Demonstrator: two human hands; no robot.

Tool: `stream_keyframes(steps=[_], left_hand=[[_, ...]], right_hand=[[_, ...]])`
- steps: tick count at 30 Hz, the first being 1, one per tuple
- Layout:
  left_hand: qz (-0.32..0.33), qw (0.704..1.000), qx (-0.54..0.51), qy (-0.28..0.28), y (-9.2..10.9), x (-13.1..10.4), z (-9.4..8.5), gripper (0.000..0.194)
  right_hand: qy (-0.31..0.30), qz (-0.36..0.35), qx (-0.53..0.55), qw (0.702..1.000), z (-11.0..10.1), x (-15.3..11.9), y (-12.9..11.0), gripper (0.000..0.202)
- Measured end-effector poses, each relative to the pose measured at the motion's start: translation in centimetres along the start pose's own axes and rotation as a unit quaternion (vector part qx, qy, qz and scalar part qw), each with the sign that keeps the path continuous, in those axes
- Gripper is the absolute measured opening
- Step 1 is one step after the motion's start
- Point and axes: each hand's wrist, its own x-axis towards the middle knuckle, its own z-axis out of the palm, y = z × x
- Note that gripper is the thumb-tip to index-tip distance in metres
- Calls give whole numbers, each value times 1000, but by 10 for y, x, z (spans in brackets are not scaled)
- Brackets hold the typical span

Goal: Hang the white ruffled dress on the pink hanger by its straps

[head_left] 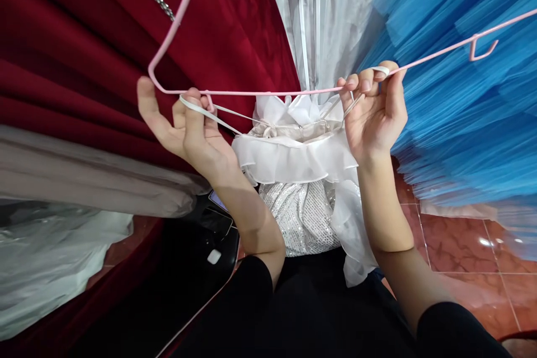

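Observation:
A thin pink clothes hanger (268,93) stretches across the view at the height of both hands. Below it hangs a white dress (289,159) with a sheer ruffled top and a sequined body. My left hand (197,137) has one finger stuck out to the left, while its other fingers hold a thin white strap (224,122) of the dress by the hanger's small hook. My right hand (373,114) grips the hanger's bar between thumb and fingers, with another white strap (381,69) looped over the fingers. Both straps run down to the ruffled neckline.
Dark red fabric (235,22) with a beaded trim hangs at the left. White garments (339,5) hang behind, and blue tulle (470,117) fills the right side. A black surface at lower left holds a small white case (213,257). Reddish floor tiles (461,243) show at lower right.

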Motion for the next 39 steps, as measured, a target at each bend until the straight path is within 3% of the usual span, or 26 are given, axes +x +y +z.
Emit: stream_keyframes(steps=[4, 9, 12, 14, 18, 20, 22, 24, 25, 30, 33, 39], left_hand=[[-17, 999, 8, 36, -4, 2, 0, 52], [-89, 996, 6, -5, -7, 6, -8, 50], [-92, 995, 33, 31, -6, -1, -10, 44], [-52, 993, 75, 72, -4, -10, -7, 38], [98, 973, 154, 142, -3, -35, 6, 11], [40, 984, 140, 100, -7, -47, 13, 10], [-131, 985, 107, -22, -13, -56, 18, 33], [-281, 943, 94, -149, -19, -62, 23, 47], [-316, 926, 89, -189, -20, -64, 26, 49], [-256, 937, -58, -230, -12, -74, 52, 28], [-263, 925, -149, -230, -6, -80, 65, 12], [-256, 952, -89, -141, -6, -69, 72, 22]], right_hand=[[5, 15, 18, 1000, 3, -1, 1, 31], [-2, 32, 72, 997, 5, -3, 3, 24], [-34, 16, 80, 996, 2, -1, 6, 18], [-57, 4, 68, 996, -2, 0, 8, 17], [-59, 5, 43, 997, -4, 0, 9, 19], [-66, -1, 54, 996, -3, 0, 9, 18], [-60, -2, 44, 997, -2, -1, 8, 19], [-54, 5, 19, 998, -2, -1, 8, 21], [-55, 8, 15, 998, -2, -1, 8, 21], [-68, 28, 24, 997, -4, -3, 4, 19], [-60, 29, 14, 998, -4, -3, -1, 19], [-58, 17, -105, 993, -17, -2, -10, 21]])
